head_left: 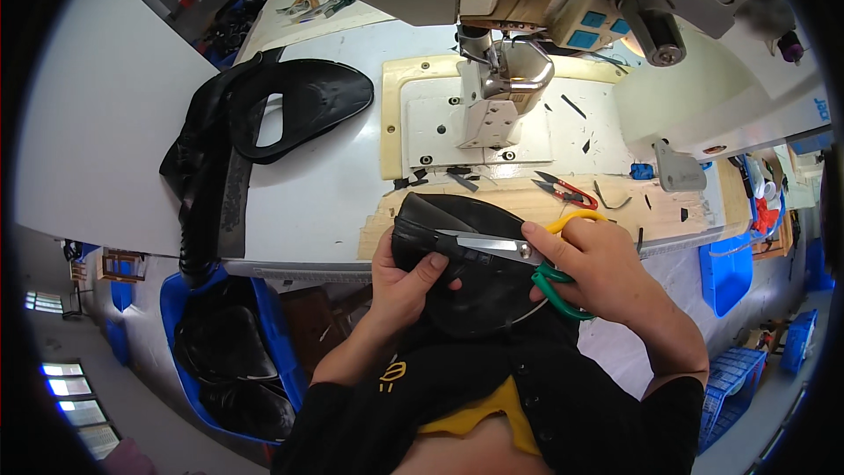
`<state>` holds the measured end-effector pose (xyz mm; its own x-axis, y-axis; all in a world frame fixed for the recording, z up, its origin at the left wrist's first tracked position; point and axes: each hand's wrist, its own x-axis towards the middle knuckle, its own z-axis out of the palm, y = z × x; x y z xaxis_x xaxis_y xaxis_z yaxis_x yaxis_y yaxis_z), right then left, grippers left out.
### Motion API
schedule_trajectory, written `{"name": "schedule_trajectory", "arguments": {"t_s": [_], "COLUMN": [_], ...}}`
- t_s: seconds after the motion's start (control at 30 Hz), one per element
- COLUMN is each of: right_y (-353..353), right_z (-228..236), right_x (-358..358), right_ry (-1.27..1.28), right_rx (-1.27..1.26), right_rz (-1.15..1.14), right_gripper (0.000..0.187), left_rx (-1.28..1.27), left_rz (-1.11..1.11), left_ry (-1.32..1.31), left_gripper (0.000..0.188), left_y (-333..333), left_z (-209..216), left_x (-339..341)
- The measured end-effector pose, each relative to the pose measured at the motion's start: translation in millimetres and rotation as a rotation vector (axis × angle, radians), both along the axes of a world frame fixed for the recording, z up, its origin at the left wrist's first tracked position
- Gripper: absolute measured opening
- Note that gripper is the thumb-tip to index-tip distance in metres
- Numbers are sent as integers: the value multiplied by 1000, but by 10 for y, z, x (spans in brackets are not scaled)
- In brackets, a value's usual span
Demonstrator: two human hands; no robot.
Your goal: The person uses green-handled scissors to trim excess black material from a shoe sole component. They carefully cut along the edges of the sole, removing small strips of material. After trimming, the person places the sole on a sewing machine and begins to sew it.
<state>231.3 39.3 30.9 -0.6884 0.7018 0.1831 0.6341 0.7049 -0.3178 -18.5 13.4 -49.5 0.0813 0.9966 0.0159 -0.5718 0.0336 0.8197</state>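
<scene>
L hand [400, 288] gripped blk piece [485, 295]; R hand [605, 271] held scissors [527, 252], blades [482, 243] twd 9 o'clock, prob. touching piece.

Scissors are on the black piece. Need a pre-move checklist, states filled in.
1. Left hand grip on black piece: ok, thumb in front.
2. Right hand grip on yellow-and-green-handled scissors: ok.
3. Left fingers behind the piece clear of the blades: cannot tell, partly hidden.
4. Red-handled snips set down: ok, lying on the worktop.
5. Worktop free of scraps: not ok, dark bits scattered there.
</scene>
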Motion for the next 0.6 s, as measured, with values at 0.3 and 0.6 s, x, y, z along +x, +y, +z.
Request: {"name": "schedule_trajectory", "arguments": {"t_s": [0.3, 0.6], "right_y": [-1, 62], "right_z": [-76, 25], "right_x": [16, -36], "right_ry": [87, 39], "right_rx": [-110, -117], "right_rz": [-49, -3], "right_gripper": [65, 77], "left_rx": [-16, -22], "left_rz": [-3, -7], "left_ry": [-14, 7], "left_gripper": [35, 33], "left_y": [63, 73], "left_z": [68, 51], "left_x": [34, 29]}}
